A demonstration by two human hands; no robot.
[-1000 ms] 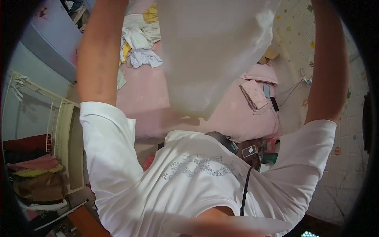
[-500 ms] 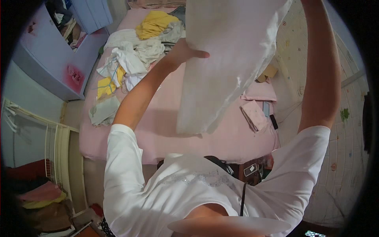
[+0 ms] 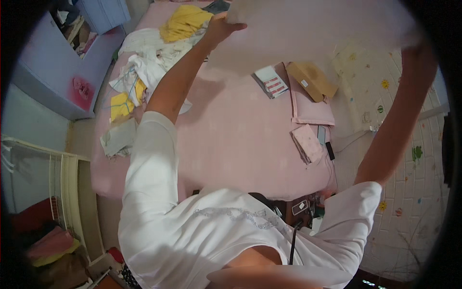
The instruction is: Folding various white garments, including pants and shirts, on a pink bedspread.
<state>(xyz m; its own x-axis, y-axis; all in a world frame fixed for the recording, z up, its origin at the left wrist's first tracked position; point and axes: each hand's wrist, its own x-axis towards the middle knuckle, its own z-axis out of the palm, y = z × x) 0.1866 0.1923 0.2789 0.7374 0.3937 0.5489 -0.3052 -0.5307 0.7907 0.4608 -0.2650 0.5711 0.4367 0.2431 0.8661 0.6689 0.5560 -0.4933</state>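
A large white cloth (image 3: pixel 308 29), smeared by motion, is stretched across the top of the view above the bed. My left hand (image 3: pixel 224 28) pinches its left edge, with the thumb laid over the fabric. At the upper right my right hand (image 3: pixel 417 48) is at the cloth's other end, closed on it, though blur covers its fingers. Both arms are raised and spread wide. The cloth's upper part runs out of view, so what kind of piece it is cannot be made out.
Below lies a bed with a pink sheet (image 3: pixel 231 154). Rumpled clothes (image 3: pixel 144 67) and a yellow garment (image 3: pixel 185 24) are heaped on its left. On its right are a brown paper packet (image 3: pixel 312 79), a booklet (image 3: pixel 271 82), a folded pink cloth (image 3: pixel 308 143) and a phone (image 3: pixel 321 135). A lilac cupboard (image 3: pixel 57 86) stands left.
The cloth has swung up and to the right, uncovering the booklet and packet on the bed. My left hand has risen; my right hand has come into view at the upper right.
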